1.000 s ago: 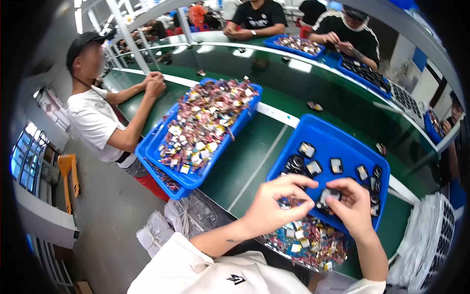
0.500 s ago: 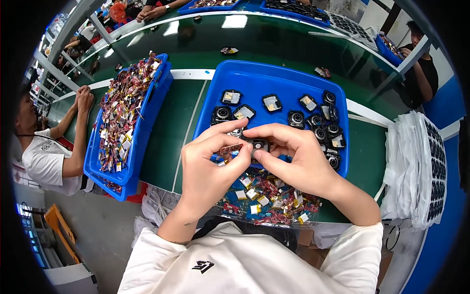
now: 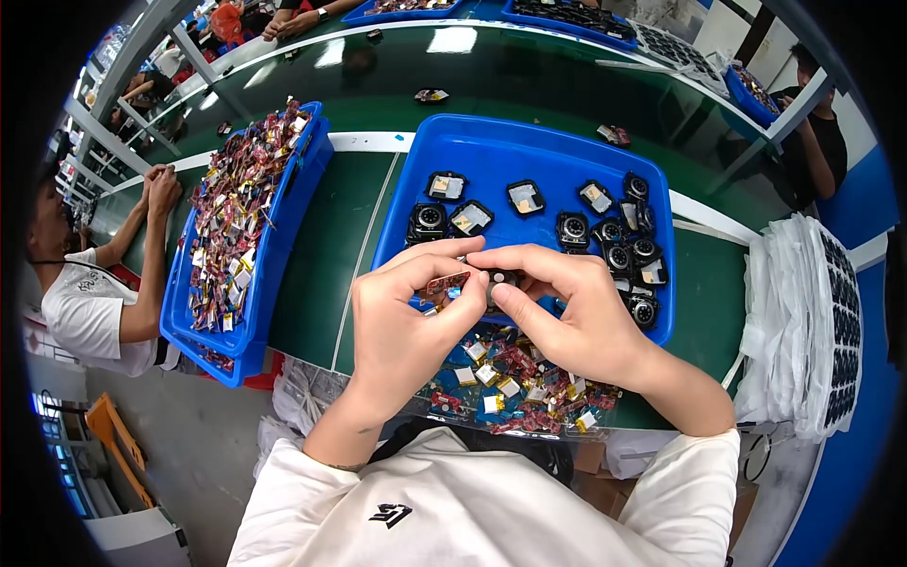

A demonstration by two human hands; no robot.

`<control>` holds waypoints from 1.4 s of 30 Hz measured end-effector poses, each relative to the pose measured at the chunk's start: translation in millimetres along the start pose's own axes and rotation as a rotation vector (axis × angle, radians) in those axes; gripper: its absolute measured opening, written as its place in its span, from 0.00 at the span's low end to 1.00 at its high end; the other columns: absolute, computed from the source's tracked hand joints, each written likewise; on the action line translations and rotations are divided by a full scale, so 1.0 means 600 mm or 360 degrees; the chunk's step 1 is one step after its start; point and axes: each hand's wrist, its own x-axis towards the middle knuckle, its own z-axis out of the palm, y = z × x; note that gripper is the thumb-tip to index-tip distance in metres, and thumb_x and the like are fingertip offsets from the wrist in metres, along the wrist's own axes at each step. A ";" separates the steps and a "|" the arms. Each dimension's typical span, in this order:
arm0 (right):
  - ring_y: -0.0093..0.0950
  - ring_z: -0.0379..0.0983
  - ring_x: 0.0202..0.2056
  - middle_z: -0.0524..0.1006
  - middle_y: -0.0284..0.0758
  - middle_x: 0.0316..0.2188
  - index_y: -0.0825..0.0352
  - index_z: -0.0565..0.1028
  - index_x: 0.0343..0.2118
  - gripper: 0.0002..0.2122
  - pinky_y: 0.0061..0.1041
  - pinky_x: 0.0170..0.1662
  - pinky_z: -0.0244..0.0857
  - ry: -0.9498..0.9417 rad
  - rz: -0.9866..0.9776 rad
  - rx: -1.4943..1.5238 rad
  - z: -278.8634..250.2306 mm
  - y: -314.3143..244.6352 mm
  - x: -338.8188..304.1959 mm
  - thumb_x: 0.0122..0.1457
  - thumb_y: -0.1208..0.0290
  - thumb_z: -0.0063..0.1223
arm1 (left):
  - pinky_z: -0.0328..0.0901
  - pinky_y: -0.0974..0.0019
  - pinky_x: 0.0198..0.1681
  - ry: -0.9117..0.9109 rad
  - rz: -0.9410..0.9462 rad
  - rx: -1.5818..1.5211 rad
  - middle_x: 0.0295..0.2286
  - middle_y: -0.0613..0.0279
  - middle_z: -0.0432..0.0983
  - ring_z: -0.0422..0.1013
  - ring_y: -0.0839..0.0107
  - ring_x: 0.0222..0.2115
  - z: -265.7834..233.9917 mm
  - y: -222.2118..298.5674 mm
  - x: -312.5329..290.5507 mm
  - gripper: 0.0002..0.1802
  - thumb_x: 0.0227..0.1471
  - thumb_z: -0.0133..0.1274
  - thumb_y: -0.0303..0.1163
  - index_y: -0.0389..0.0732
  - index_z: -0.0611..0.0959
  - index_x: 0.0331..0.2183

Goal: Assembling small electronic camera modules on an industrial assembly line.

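Both hands meet over the near edge of a blue tray (image 3: 557, 156). My left hand (image 3: 402, 307) is closed, pinching a small red circuit board (image 3: 447, 282) between thumb and fingers. My right hand (image 3: 586, 317) grips a small black watch case (image 3: 502, 278), its thumb in front and fingers curled behind. The case and board are close together at the fingertips; whether they are joined is hidden. Inside the tray, black watch cases (image 3: 572, 229) lie at the right, and several open ones (image 3: 524, 198) are spread along the back and left.
Below my hands lies a pile of red boards and silver batteries (image 3: 510, 383). To the left, stacked blue trays (image 3: 307, 180) hold more boards beside a seated person (image 3: 99, 293). A green conveyor (image 3: 378, 94) runs behind. White-wrapped trays (image 3: 789, 321) stand at the right.
The watch case has turned a little between my fingers, and my hands barely shift. Loose parts on the conveyor have moved slightly left.
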 end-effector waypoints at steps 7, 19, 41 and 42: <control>0.22 0.78 0.29 0.80 0.40 0.30 0.72 0.77 0.39 0.09 0.20 0.32 0.72 0.0192 -0.0162 0.0023 0.001 0.011 0.001 0.55 0.81 0.51 | 0.69 0.74 0.31 0.0049 0.0155 0.0090 0.34 0.50 0.80 0.76 0.75 0.28 0.010 -0.001 -0.003 0.05 0.42 0.61 0.23 0.32 0.84 0.27; 0.17 0.75 0.28 0.79 0.33 0.28 0.71 0.78 0.34 0.08 0.17 0.32 0.69 0.0347 0.0015 0.0161 -0.013 -0.004 0.005 0.50 0.79 0.56 | 0.63 0.77 0.25 -0.0071 0.0116 -0.0200 0.24 0.61 0.74 0.69 0.80 0.22 -0.008 0.006 -0.015 0.01 0.46 0.57 0.19 0.31 0.82 0.25; 0.24 0.78 0.34 0.80 0.38 0.33 0.71 0.75 0.43 0.13 0.20 0.41 0.73 0.0340 -0.0024 0.0296 -0.002 -0.015 -0.006 0.53 0.79 0.57 | 0.61 0.79 0.28 0.0040 -0.0448 -0.0790 0.27 0.66 0.75 0.67 0.84 0.25 0.015 -0.001 -0.020 0.10 0.47 0.62 0.26 0.31 0.81 0.32; 0.24 0.78 0.34 0.80 0.40 0.34 0.71 0.76 0.44 0.14 0.21 0.40 0.73 0.0311 -0.0035 0.0218 -0.005 -0.012 -0.008 0.53 0.79 0.57 | 0.59 0.80 0.28 0.0024 -0.0447 -0.0752 0.28 0.66 0.75 0.65 0.85 0.26 0.015 -0.003 -0.019 0.13 0.45 0.64 0.27 0.31 0.80 0.33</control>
